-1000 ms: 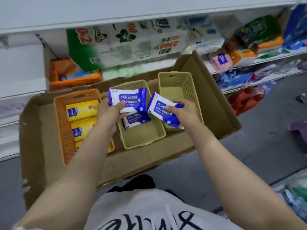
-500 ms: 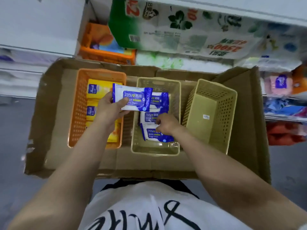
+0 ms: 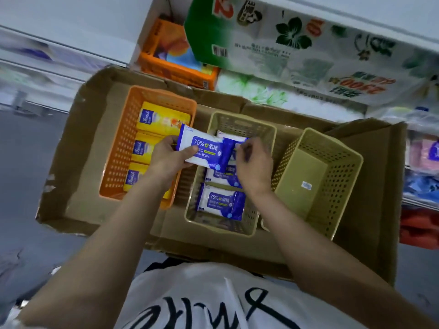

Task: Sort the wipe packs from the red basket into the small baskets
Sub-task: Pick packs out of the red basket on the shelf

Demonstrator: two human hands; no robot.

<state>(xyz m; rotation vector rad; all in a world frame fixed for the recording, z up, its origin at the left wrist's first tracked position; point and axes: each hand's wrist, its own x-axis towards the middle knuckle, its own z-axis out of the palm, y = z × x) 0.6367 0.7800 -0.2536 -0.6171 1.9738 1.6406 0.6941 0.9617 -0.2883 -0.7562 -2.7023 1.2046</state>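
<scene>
My left hand holds a blue-and-white wipe pack above the gap between the orange basket and the middle beige basket. My right hand pinches the right end of the same pack over the middle basket. Beneath it lie more blue packs; one rests flat at the basket's near end. The orange basket holds three yellow wipe packs. The right beige basket is empty and tilted. No red basket is in view.
All three baskets sit in a shallow cardboard tray. Behind it are shop shelves with a large green-and-white tissue bundle and an orange box. Grey floor lies to the left, more shelved goods to the right.
My right hand left its pack in the middle basket and rose to grip the right end of the pack in my left hand. The view tilted further downward.
</scene>
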